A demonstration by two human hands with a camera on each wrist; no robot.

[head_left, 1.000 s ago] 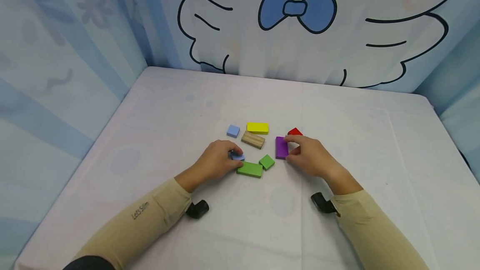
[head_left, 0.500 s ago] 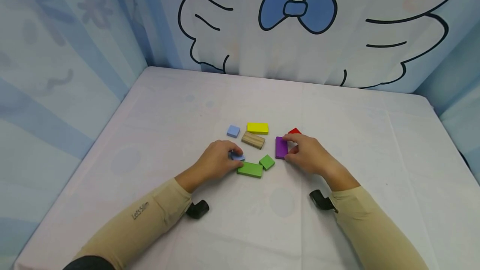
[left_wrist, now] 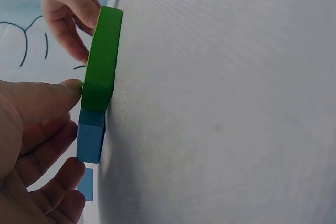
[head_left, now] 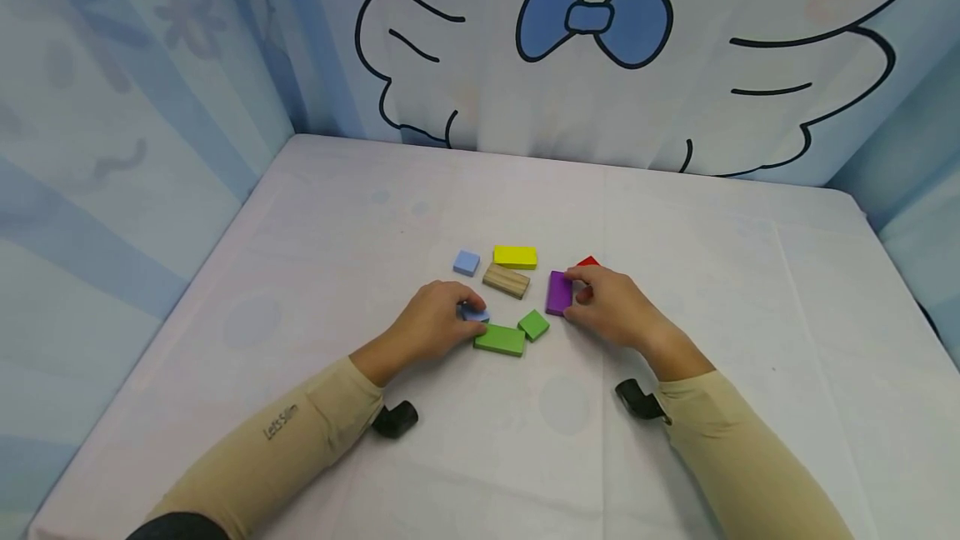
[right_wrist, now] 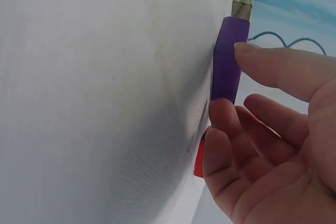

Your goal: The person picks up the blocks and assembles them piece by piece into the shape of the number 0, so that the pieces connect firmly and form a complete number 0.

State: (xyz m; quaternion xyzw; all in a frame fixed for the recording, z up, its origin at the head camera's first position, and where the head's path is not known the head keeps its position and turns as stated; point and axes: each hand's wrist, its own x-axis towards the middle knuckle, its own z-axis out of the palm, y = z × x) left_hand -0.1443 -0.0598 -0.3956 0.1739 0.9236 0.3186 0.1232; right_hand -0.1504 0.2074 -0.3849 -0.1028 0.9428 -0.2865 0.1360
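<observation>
In the head view my left hand (head_left: pixel 437 319) curls around a blue block (head_left: pixel 476 314), with the thumb at the left end of a green rectangular block (head_left: pixel 500 339). The left wrist view shows the blue block (left_wrist: pixel 90 136) against the end of the green block (left_wrist: pixel 103 59). My right hand (head_left: pixel 611 300) holds a purple rectangular block (head_left: pixel 558 293) by its right side, with thumb and index finger near its two ends. In the right wrist view the thumb lies on the purple block (right_wrist: pixel 229 59). A small green block (head_left: pixel 534 324) touches the green rectangle's right end.
Behind the hands lie a second blue block (head_left: pixel 467 262), a yellow block (head_left: pixel 515 257) and a wood-coloured block (head_left: pixel 507 280). A red block (head_left: pixel 588 261) is partly hidden behind the right hand. The white-covered table (head_left: pixel 375 215) meets a printed curtain (head_left: pixel 480 82) at the back.
My right hand has moved slightly left, and the purple block has shifted left and a little away from me with it, tilting slightly. The left hand and the other blocks stay put.
</observation>
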